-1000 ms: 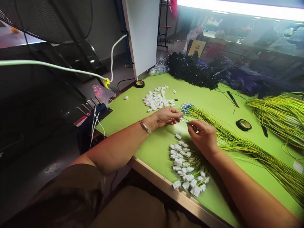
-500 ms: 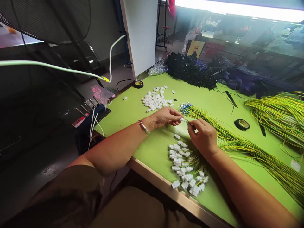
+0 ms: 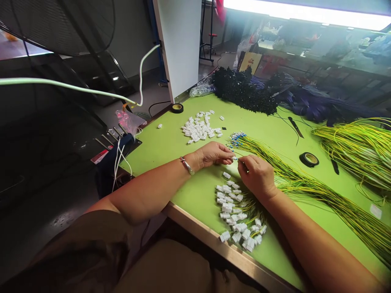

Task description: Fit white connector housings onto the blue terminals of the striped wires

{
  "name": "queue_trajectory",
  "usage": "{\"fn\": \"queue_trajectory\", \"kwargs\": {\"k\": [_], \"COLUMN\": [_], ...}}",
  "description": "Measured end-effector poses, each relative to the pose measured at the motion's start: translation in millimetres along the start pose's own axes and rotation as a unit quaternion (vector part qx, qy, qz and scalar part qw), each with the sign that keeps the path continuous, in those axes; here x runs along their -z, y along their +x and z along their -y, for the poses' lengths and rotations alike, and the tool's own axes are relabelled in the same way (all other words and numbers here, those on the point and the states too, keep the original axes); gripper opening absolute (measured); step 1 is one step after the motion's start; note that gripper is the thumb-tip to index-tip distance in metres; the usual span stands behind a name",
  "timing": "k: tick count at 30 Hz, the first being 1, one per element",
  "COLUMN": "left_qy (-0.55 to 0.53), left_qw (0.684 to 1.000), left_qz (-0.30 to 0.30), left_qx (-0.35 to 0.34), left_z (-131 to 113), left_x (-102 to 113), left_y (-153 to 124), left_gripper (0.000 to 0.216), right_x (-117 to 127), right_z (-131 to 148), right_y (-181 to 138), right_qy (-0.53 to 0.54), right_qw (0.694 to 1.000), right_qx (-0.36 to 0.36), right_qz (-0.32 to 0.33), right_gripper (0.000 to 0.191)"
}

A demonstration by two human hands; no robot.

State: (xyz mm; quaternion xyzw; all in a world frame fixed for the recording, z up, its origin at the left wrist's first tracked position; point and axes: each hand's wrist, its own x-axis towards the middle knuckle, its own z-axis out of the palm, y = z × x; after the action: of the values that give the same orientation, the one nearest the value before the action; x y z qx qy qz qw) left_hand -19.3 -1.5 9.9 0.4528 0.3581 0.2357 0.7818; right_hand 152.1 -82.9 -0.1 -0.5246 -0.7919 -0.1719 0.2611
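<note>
My left hand (image 3: 215, 154) pinches a small white connector housing (image 3: 234, 158) between thumb and fingertips. Close to its right, my right hand (image 3: 257, 174) is closed on a thin yellow-green wire, whose blue-sleeved end meets the housing. How deep the wire end sits in the housing is too small to tell. Below my hands lie several white housings with wires attached (image 3: 232, 211). Beyond my left hand is a pile of loose white housings (image 3: 198, 128). A bundle of yellow-green wires (image 3: 293, 179) runs behind my right hand, its blue-and-silver terminals (image 3: 236, 139) at the far left end.
Black tape rolls lie at right (image 3: 309, 159) and at the back left edge (image 3: 177, 108). A dark blade-like tool (image 3: 295, 127) and a larger wire coil (image 3: 357, 154) are at the right. Black connectors (image 3: 244, 89) are heaped at the back. A white cable (image 3: 67, 86) hangs at left.
My right hand has moved slightly left towards my left hand, and the gap between wire end and housing has narrowed. The whole view has shifted slightly.
</note>
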Motion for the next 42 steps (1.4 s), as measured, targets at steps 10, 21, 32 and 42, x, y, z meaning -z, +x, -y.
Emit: {"fn": "queue_trajectory", "kwargs": {"k": [10, 21, 32, 42], "left_qy": [0.044, 0.067, 0.281, 0.414], "left_qw": [0.999, 0.997, 0.955, 0.878], "left_qz": [-0.024, -0.043, 0.01, 0.221], "left_qx": [-0.003, -0.02, -0.095, -0.099], "left_z": [3.2, 2.6, -0.5, -7.8], "left_x": [-5.1, -6.8, -1.7, -7.6], "left_y": [-0.3, -2.1, -3.0, -20.9], "left_gripper": [0.008, 0.007, 0.007, 0.01], "right_x": [-8.8, -13.7, 0.7, -16.4], "right_z": [-2.8, 0.1, -21.1, -35.9], "right_y": [-5.5, -5.3, 9.8, 5.3], "right_qy": [0.051, 0.07, 0.115, -0.051], "right_qw": [0.998, 0.997, 0.984, 0.978], "right_qx": [-0.001, -0.012, -0.132, -0.15], "right_qz": [0.025, 0.033, 0.031, 0.136], "right_gripper": [0.019, 0.021, 0.012, 0.014]}}
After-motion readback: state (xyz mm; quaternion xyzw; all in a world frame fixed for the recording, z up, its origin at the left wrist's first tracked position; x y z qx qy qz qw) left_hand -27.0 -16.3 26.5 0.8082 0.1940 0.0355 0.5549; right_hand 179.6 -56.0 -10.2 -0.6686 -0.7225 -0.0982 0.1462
